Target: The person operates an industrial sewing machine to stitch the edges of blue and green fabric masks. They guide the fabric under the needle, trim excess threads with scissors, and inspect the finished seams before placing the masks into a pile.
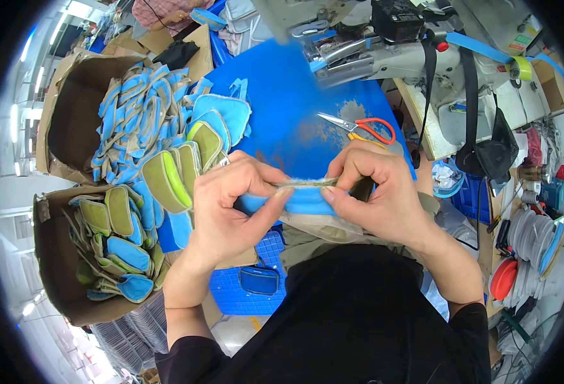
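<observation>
Black top (352,320), short sleeves (189,360), bare forearms (189,288) and fingers (349,206).

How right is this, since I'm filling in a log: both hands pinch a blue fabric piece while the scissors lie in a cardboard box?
Not quite: the head view shows the scissors lying on the blue work surface, not in a box. The left hand and right hand do pinch the blue fabric piece.

worn on the head, a fisheye camera looks down at nearby hands (229,205).

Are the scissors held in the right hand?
No, the scissors lie on the blue table, while the right hand pinches blue fabric.
</observation>
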`<move>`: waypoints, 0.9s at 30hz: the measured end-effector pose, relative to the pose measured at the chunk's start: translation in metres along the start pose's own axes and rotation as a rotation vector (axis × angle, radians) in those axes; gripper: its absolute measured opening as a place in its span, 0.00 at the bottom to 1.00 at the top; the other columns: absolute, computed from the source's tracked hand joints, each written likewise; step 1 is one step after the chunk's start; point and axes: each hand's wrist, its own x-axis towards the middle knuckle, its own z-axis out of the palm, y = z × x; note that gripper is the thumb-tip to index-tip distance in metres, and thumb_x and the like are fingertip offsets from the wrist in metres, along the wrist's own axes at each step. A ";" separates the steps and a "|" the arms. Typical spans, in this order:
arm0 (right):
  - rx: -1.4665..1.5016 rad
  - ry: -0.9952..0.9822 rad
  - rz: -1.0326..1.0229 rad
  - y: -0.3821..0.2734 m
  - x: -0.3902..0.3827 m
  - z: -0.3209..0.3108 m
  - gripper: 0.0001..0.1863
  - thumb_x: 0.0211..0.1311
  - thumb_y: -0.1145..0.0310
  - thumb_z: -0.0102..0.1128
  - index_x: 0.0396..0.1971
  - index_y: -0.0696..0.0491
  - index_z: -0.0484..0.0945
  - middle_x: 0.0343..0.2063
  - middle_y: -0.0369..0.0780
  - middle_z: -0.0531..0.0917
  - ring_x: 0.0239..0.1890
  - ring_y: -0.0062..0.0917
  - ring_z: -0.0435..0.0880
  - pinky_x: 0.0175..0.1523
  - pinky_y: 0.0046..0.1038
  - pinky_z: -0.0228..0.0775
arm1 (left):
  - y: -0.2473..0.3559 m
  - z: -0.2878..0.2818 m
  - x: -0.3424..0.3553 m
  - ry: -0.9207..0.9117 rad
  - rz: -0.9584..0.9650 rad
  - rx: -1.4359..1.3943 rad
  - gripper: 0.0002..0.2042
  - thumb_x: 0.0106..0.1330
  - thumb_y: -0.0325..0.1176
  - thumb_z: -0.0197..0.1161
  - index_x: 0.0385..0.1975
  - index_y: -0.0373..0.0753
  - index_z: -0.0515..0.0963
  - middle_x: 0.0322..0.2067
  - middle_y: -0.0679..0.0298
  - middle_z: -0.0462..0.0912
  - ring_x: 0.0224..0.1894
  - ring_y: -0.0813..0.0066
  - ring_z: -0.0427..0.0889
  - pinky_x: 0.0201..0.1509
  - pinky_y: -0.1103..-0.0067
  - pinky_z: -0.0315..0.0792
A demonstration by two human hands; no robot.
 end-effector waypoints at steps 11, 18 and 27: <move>-0.054 -0.018 -0.046 -0.001 0.000 0.001 0.12 0.56 0.76 0.71 0.21 0.57 0.73 0.27 0.41 0.83 0.31 0.27 0.84 0.35 0.28 0.71 | 0.004 -0.002 0.000 0.009 0.003 0.036 0.11 0.52 0.17 0.74 0.19 0.37 0.77 0.28 0.58 0.88 0.29 0.70 0.82 0.35 0.77 0.72; -0.043 -0.159 0.129 -0.018 0.006 -0.008 0.08 0.62 0.74 0.68 0.40 0.59 0.83 0.27 0.38 0.82 0.29 0.22 0.80 0.34 0.25 0.70 | 0.006 -0.011 0.017 -0.126 -0.002 0.073 0.11 0.55 0.19 0.73 0.19 0.37 0.75 0.26 0.59 0.87 0.28 0.65 0.82 0.38 0.76 0.72; 0.252 -0.228 0.395 -0.019 0.009 -0.011 0.12 0.68 0.73 0.66 0.48 0.59 0.86 0.29 0.30 0.84 0.31 0.11 0.75 0.38 0.20 0.69 | -0.022 -0.031 0.064 -0.444 -0.087 -0.157 0.13 0.57 0.21 0.76 0.22 0.36 0.74 0.30 0.62 0.84 0.35 0.76 0.83 0.39 0.79 0.74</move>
